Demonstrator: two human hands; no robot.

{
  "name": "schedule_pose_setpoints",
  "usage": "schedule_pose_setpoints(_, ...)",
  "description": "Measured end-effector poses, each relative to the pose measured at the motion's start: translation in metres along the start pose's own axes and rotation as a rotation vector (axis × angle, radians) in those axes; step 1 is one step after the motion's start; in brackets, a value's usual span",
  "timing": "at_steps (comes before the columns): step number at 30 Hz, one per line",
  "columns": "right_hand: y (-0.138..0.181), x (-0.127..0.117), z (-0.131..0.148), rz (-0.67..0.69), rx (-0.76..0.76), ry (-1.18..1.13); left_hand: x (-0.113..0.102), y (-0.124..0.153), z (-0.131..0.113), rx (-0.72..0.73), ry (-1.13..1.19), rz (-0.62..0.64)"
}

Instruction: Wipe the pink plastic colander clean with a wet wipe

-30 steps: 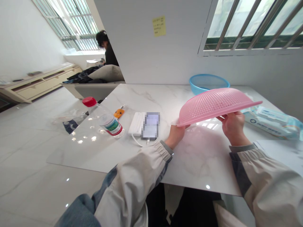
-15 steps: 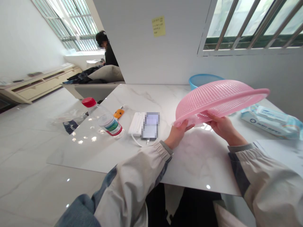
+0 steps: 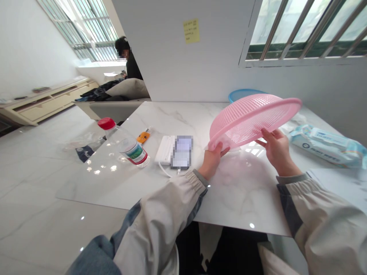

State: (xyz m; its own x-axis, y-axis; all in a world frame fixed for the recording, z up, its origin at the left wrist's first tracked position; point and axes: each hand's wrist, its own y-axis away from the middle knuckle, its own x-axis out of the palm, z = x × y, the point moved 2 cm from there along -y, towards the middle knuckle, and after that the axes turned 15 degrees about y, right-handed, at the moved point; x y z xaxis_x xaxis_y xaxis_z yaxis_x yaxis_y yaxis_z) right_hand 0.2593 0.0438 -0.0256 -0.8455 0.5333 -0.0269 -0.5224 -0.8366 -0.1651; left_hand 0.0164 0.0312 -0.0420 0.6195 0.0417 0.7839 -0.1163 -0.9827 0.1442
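Note:
A pink plastic colander (image 3: 246, 114) is held tilted above the table, its open side turned down and toward me. My left hand (image 3: 211, 162) is closed on its near left rim, thumb on top. Something whitish and translucent shows at that grip; I cannot make out what it is. My right hand (image 3: 277, 151) is at the colander's lower right rim, fingers apart; whether the fingertips touch the rim is unclear. Behind the colander, a blue basin (image 3: 236, 95) is partly hidden.
On the white marbled table (image 3: 177, 198) are a red-capped bottle (image 3: 133, 151), an orange item (image 3: 143, 136), a white power bank (image 3: 164, 149) and a phone (image 3: 182, 152) with a cable. A wipes pack (image 3: 327, 147) lies right. A person (image 3: 133, 67) sits beyond the partition.
The colander has shifted left and turned, showing more of its inside. My right hand has slid right along the rim and its fingers have spread. My left hand keeps its grip.

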Motion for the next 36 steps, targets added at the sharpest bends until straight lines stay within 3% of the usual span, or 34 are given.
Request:
schedule_pose_setpoints(3,-0.002,-0.009,0.008,-0.143,-0.127,-0.005,-0.004,-0.003,0.003,0.022,-0.093,-0.009)
schedule_pose_setpoints(9,-0.002,-0.009,0.007,-0.249,-0.112,-0.052,-0.011,-0.01,0.005,0.206,-0.269,0.218)
schedule_pose_setpoints(28,-0.008,-0.007,-0.006,-0.186,-0.032,-0.12,-0.017,-0.011,0.005,0.183,-0.3,0.187)
schedule_pose_setpoints(36,-0.009,-0.006,-0.011,-0.097,0.026,-0.126,-0.007,0.001,-0.002,0.111,-0.26,0.222)
